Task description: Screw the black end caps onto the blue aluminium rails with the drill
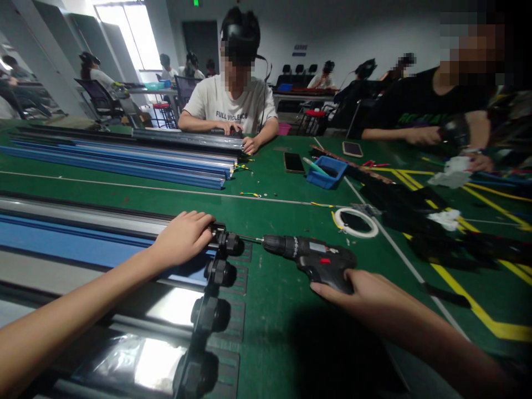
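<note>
My right hand (pixel 359 285) grips a black cordless drill (pixel 322 257) by its handle, with the drill lying on its side and pointing left. From its chuck a long thin bit (pixel 249 238) reaches to the end of the farthest long metal profile (pixel 141 221) in the near row. My left hand (pixel 185 235) is closed over that same end, fingers curled around the top. A black cable gland (pixel 233 244) sticks out just below the bit. More black glands (pixel 214 313) line the ends of the nearer profiles. Where the bit's tip meets the end is hidden.
A co-worker opposite handles other blue and silver profiles (pixel 178 166). Right of them lie a phone (pixel 293 163), a blue bin (pixel 326 172) and a white tape roll (pixel 356 223). Another person at the right holds a dark tool. Black parts (pixel 449 249) lie near yellow tape lines.
</note>
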Demonstrator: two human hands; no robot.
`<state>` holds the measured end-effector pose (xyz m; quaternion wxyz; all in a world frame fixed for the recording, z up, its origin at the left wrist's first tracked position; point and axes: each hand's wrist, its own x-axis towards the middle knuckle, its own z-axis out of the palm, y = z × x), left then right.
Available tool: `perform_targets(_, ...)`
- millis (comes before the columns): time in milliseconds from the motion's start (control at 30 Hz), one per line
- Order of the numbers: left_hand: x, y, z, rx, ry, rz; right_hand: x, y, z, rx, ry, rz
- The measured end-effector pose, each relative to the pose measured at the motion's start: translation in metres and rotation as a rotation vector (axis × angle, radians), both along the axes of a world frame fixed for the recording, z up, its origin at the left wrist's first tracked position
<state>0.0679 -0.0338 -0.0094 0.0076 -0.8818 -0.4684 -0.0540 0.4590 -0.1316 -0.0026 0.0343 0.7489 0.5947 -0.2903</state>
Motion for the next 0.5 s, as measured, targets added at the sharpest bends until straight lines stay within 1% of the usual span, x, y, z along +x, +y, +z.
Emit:
perform_targets(67, 0.0, 0.0, 0.0, 0.002, 0.0, -0.001, -0.006, 0.0, -0.002, 0.044, 0.006, -0.026)
perform_targets(133, 0.0, 0.0, 0.0, 0.004, -0.001, -0.003, -0.007, 0.003, -0.001, 0.04, 0.017, -0.034)
perform_targets(200, 0.0, 0.0, 0.0, 0.007, -0.001, -0.006, -0.003, 0.005, 0.001, 0.042, 0.067, -0.043)
perform_targets(367, -0.001, 0.0, 0.0, 0.012, -0.01, -0.009, 0.014, 0.003, 0.001, 0.133, 0.253, -0.111)
perform_targets(433, -0.001, 0.0, 0.0, 0.014, -0.011, -0.01, 0.018, -0.001, -0.002, 0.15, 0.379, -0.177)
perform_targets(500, -0.001, 0.0, 0.0, 0.019, -0.011, -0.01, 0.016, -0.007, -0.007, 0.157, 0.551, -0.298)
